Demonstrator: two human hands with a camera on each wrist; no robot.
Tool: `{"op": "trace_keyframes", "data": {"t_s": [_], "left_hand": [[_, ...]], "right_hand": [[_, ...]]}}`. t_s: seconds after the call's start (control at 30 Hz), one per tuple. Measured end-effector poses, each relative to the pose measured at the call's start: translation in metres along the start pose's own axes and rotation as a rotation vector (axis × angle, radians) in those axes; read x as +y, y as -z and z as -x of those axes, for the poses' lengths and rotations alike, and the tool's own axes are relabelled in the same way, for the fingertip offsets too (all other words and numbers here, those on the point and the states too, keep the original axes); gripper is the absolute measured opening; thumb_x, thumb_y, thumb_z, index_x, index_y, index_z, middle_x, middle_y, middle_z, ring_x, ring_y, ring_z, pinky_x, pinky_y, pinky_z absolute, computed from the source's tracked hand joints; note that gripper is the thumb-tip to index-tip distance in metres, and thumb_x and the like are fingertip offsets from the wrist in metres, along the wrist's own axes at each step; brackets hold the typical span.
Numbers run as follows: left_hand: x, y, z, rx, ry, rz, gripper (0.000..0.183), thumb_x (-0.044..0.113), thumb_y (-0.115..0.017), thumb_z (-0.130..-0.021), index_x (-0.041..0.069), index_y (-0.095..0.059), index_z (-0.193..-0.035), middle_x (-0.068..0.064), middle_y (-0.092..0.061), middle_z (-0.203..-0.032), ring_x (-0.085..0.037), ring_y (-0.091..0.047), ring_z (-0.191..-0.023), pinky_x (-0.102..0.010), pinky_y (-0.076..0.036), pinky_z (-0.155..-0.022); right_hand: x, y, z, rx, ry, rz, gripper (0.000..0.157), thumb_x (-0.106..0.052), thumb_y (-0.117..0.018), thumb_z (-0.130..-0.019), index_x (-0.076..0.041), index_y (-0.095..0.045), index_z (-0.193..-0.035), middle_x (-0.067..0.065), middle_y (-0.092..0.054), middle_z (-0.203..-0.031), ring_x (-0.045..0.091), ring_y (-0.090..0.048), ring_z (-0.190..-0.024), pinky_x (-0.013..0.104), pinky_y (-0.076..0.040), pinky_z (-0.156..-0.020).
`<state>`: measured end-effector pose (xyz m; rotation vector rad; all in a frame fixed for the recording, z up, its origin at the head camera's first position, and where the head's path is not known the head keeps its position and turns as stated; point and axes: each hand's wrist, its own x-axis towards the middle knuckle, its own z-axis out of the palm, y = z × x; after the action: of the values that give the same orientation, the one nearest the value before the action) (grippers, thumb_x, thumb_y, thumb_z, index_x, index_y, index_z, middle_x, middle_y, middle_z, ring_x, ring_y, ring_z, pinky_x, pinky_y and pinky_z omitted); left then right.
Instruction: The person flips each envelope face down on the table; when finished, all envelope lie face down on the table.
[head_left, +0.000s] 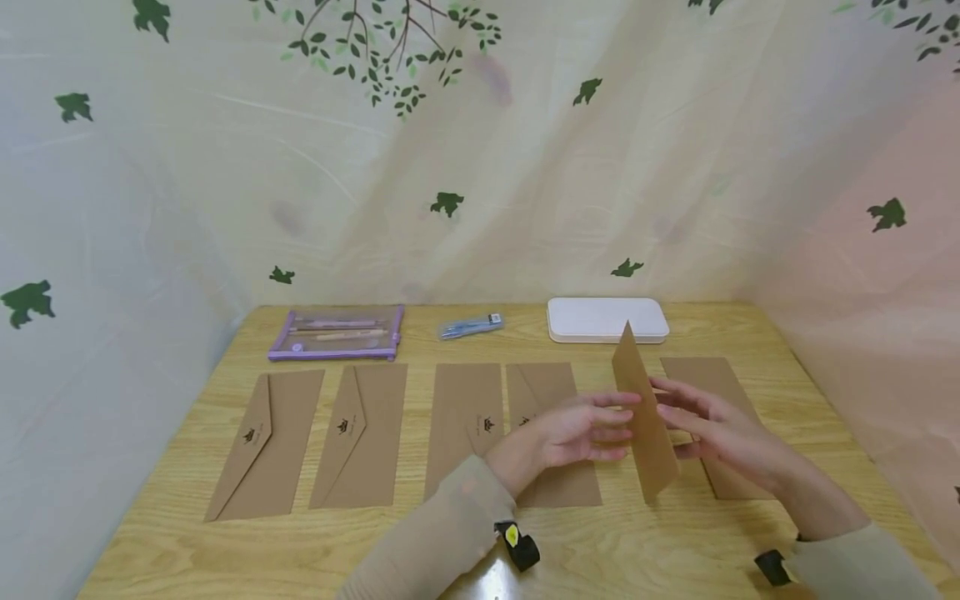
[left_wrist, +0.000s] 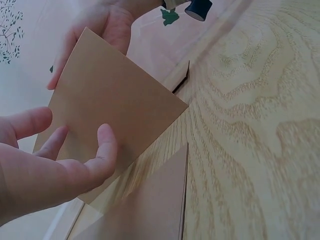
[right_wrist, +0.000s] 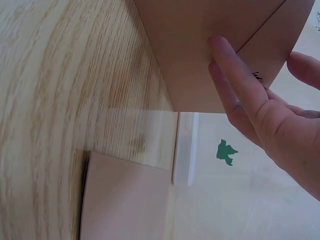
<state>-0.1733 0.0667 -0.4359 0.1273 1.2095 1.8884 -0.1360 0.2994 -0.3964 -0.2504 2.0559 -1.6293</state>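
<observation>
A brown kraft paper envelope stands tilted on edge above the table, between the two hands. My left hand has its fingers spread and fairly straight, with fingertips at the plain face of the envelope. On the other side, the extended fingers of my right hand lie against the face with the flap seam. Dark print on that flap is partly covered by the fingers. Below the left forearm lies another envelope, and a plain-faced envelope lies under the right hand.
More brown envelopes with crown prints lie flat to the left, such as the leftmost envelope and its neighbour. Along the back are a purple-edged pouch, a small packet of blue pens and a white case. Curtains surround the table.
</observation>
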Motion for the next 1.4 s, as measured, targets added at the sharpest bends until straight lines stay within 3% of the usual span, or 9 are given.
{"op": "trace_keyframes", "data": {"t_s": [0.2,0.43,0.6,0.73,1.2,1.4], "left_hand": [[-0.002,0.003,0.001,-0.001,0.003,-0.006,0.036,0.012,-0.059,-0.102,0.013,-0.062,-0.138,-0.005,-0.062,-0.125,-0.026,-0.055,-0.117,-0.044,-0.051,-0.1],[-0.006,0.008,0.001,-0.002,0.01,-0.016,0.039,0.015,-0.06,-0.102,0.014,-0.059,-0.141,-0.006,-0.055,-0.139,-0.032,-0.05,-0.13,-0.049,-0.048,-0.105],[-0.007,0.014,0.002,0.008,0.015,-0.018,0.041,0.015,-0.058,-0.103,0.012,-0.056,-0.144,-0.007,-0.053,-0.14,-0.03,-0.049,-0.13,-0.048,-0.047,-0.105],[-0.007,0.017,0.002,0.012,0.008,-0.019,0.041,0.015,-0.057,-0.103,0.012,-0.055,-0.144,-0.007,-0.055,-0.135,-0.029,-0.051,-0.127,-0.047,-0.048,-0.104],[-0.004,0.026,0.008,0.037,-0.004,-0.007,0.049,0.012,-0.058,-0.102,0.011,-0.048,-0.15,-0.013,-0.054,-0.139,-0.032,-0.047,-0.134,-0.05,-0.043,-0.109],[-0.002,0.031,0.011,0.056,-0.019,-0.001,0.053,0.011,-0.057,-0.102,0.009,-0.043,-0.153,-0.017,-0.049,-0.146,-0.035,-0.042,-0.139,-0.05,-0.042,-0.11]], "right_hand": [[-0.001,0.002,0.001,0.006,0.01,0.003,0.063,-0.022,-0.048,-0.109,-0.002,-0.017,-0.16,0.03,-0.027,-0.156,0.042,-0.044,-0.134,0.049,-0.055,-0.093],[-0.001,0.007,0.006,0.046,0.001,0.03,0.061,-0.023,-0.05,-0.108,-0.007,-0.021,-0.16,0.025,-0.027,-0.158,0.029,-0.042,-0.133,0.046,-0.054,-0.089],[0.003,0.011,0.008,0.025,0.013,-0.016,0.059,-0.019,-0.046,-0.11,-0.005,-0.02,-0.16,0.015,-0.043,-0.15,0.015,-0.055,-0.123,0.046,-0.056,-0.088],[0.006,0.014,0.008,0.005,0.036,-0.05,0.058,-0.017,-0.045,-0.11,-0.004,-0.019,-0.16,0.005,-0.053,-0.141,0.015,-0.059,-0.12,0.044,-0.057,-0.089],[0.018,0.032,0.011,-0.043,0.074,-0.085,0.054,-0.015,-0.036,-0.112,0.005,-0.017,-0.158,-0.005,-0.056,-0.141,0.018,-0.061,-0.121,0.036,-0.055,-0.095],[0.03,0.039,0.009,-0.066,0.087,-0.129,0.05,-0.012,-0.037,-0.112,0.006,-0.024,-0.156,-0.011,-0.059,-0.139,0.013,-0.061,-0.121,0.032,-0.055,-0.096]]}}
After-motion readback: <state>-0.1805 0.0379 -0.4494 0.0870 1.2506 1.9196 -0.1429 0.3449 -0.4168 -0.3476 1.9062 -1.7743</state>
